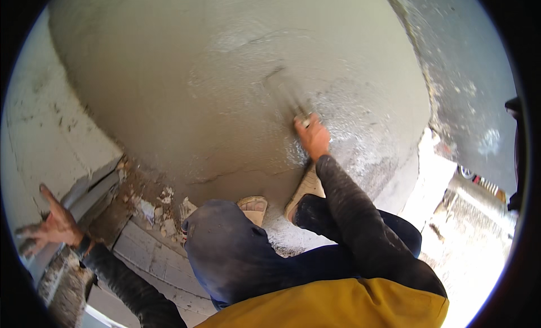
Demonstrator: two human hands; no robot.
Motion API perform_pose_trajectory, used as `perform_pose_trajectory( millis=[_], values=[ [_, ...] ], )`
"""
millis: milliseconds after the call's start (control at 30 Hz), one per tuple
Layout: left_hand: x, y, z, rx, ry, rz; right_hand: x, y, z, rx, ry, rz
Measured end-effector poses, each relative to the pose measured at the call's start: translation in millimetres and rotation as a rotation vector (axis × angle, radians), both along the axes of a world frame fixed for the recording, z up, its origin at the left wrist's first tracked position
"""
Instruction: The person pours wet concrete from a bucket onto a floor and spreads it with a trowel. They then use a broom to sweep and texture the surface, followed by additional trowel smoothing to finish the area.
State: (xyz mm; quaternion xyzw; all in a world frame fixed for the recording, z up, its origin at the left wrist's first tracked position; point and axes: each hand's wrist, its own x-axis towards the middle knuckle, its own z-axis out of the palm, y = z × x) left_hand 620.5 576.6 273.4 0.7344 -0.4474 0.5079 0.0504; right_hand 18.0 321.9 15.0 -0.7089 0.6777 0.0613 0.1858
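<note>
My right hand (313,137) is closed round the handle of a plastering trowel (284,91), whose blade is smeared by motion. The blade lies against wet grey cement (169,74) in front of me. Around the trowel the cement is partly smooth and shiny, with rougher, speckled patches to its right. Off to the left, my left hand (56,226) holds nothing, its fingers spread apart beside a pale block ledge (73,142). Dirt and cement smears mark that hand.
Broken rubble (160,212) lies between the ledge and my knee. Below it runs a row of pale blocks (152,252). My sandalled feet (253,208) rest at the near edge of the cement. A dark grey surface (468,74) borders the cement on the right.
</note>
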Motion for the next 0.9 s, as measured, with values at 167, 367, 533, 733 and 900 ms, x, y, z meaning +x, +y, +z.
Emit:
perform_pose_trajectory(
  millis=[167,367,533,733,900],
  values=[
    [-2,2,-1,-0.097,0.114,0.049,-95,-74,-13,-0.268,0.010,-0.389],
    [-18,-1,5,-0.069,0.158,0.152,-72,-130,-13,0.077,-0.662,-0.785],
    [-29,-7,11,-0.110,0.185,0.168,87,-126,-2,0.094,-0.504,-0.057],
    [-38,-8,14,-0.135,0.252,0.185,214,-33,18,0.168,-0.339,0.733],
    [-37,-7,14,-0.104,0.211,0.194,251,-107,11,0.008,-0.295,0.571]
  ],
)
